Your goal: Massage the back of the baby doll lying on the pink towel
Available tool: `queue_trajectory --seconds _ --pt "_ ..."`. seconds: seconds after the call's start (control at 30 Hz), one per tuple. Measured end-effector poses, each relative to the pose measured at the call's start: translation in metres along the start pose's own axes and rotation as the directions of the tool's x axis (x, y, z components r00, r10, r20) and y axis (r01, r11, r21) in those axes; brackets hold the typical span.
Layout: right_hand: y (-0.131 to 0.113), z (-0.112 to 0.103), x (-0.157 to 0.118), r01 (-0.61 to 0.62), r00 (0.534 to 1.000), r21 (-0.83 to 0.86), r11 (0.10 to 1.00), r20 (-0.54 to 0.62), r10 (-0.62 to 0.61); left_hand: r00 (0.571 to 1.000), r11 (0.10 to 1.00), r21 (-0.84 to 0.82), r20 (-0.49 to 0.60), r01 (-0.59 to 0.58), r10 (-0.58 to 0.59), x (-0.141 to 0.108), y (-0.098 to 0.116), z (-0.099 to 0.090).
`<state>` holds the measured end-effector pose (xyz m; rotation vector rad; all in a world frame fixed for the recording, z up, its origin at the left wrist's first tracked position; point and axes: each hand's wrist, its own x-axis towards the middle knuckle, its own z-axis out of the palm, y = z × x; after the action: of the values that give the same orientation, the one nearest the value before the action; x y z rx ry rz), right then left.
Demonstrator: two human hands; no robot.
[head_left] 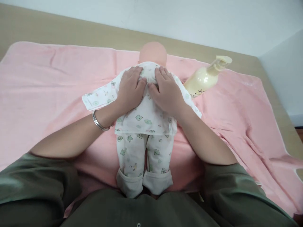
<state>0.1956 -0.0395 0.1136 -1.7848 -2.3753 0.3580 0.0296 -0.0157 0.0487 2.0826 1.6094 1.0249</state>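
Head cam: we've a smooth-headed pink doll (153, 53) on a soft, creased pink blanket (59, 82), in a white printed cloth top (145, 121) & matching trousers (134, 151). Our L hand (130, 90) & R hand (169, 91) rest flat on its shoulder area, fingers open, thumbs nearly meeting. Glossy cream pump bottle (203, 80) just beside sleeve, R side; blanket spreads wide L; tan counter (82, 34) meets white wall (165, 15).

Pump btl (201, 80) (yellowish) — wht wall (189, 22)
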Motion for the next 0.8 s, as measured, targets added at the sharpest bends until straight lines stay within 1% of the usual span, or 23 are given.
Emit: queue_trajectory --seconds 0.07,0.17,0.33,0.47,0.57,0.7,0.8 --pt "0.005 0.003 0.008 -0.025 0.999 0.02 0.999 -0.03 0.026 1.0 1.0 -0.021 -0.007 0.009 -0.009 -0.001 0.001 0.0" --pt "0.008 0.009 0.01 -0.024 0.996 0.032 0.999 -0.084 0.026 1.0 0.998 -0.061 -0.026 0.008 -0.01 0.0 0.002 0.0" --pt "0.008 0.013 0.008 0.006 0.994 0.041 0.999 -0.113 -0.001 1.0 1.0 -0.014 -0.005 0.018 -0.019 0.0 0.004 0.0" --pt "0.006 0.011 0.007 -0.006 0.996 0.026 1.0 -0.094 0.008 0.999 0.999 0.018 0.032 0.028 -0.029 0.001 0.005 -0.002" --pt "0.008 0.006 0.007 -0.005 0.998 0.022 1.0 -0.061 0.006 0.999 0.999 0.037 0.035 0.013 -0.015 -0.002 0.007 -0.005" --pt "0.017 0.0 0.012 0.027 0.998 0.087 0.996 -0.054 -0.022 0.993 0.996 0.085 0.117 -0.021 0.011 -0.013 0.022 -0.011" --pt "0.017 -0.001 0.012 0.019 0.998 0.083 0.996 -0.054 -0.015 0.986 0.994 0.099 0.16 -0.053 0.036 -0.02 0.031 -0.013"
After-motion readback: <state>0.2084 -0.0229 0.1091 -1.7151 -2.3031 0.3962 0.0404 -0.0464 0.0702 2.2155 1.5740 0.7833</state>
